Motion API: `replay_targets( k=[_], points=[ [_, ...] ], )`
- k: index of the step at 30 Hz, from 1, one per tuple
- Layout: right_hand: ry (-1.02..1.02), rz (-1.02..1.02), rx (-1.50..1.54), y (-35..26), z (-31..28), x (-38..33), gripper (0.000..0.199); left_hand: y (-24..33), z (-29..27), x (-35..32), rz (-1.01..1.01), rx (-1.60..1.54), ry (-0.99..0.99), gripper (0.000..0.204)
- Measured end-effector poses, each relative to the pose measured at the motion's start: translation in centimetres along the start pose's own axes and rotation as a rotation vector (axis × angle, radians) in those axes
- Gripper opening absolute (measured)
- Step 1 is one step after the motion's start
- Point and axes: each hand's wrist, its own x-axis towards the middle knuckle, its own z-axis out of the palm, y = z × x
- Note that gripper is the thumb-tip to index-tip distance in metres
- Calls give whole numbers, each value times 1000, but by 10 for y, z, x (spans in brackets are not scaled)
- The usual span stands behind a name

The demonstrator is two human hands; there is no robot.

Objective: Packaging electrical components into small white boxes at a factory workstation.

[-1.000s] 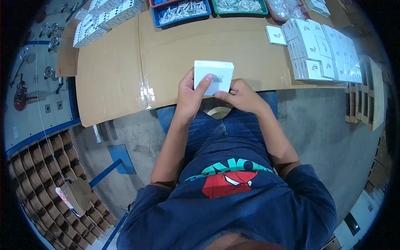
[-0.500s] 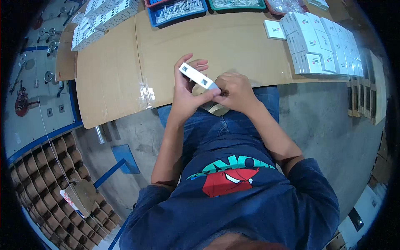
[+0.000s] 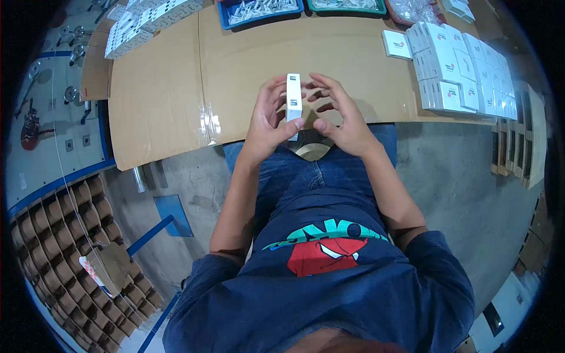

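A slim white box (image 3: 293,94) with small dark printed squares on its narrow side stands on end over my lap, at the table's near edge. My left hand (image 3: 271,115) grips it, the thumb on its lower end and the fingers behind. Just to the right, my right hand (image 3: 341,115) is spread with its fingers curved toward the box. Its fingertips come close to the box, and I see nothing held in it. Below the hands lies a dark and tan curved item (image 3: 313,152) on my lap, partly hidden.
Stacked white boxes (image 3: 447,67) stand at the table's right, with a single white box (image 3: 396,45) beside them. More boxes (image 3: 154,20) are at the back left. A blue tray (image 3: 223,20) and a green tray (image 3: 347,13) of small white parts line the far edge of the cardboard-covered table (image 3: 159,100).
The white box has turned from slanting to nearly straight in my left hand. My right hand has let go of its lower end, opened and moved slightly right.
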Motion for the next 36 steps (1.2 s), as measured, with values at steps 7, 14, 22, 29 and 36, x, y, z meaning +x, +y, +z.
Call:
replay_targets(
  k=[7, 14, 22, 29, 36],
  points=[
    [16, 124, 197, -11, 6, 2, 84, 10, -8, -2, 36, 41, -60, 89],
    [118, -29, 171, 0, 15, 3, 41, -9, 3, 1, 90, -116, 188, 71],
    [73, -315, -339, -14, 9, 7, 38, 8, 20, -7, -183, -598, 193, 66],
    [-10, -319, -364, -20, 12, 12, 61, 2, 26, -7, -219, -365, 186, 58],
    [-14, -276, -349, -24, 24, 7, 63, -3, 31, -8, -201, -274, 239, 52]
  ],
)
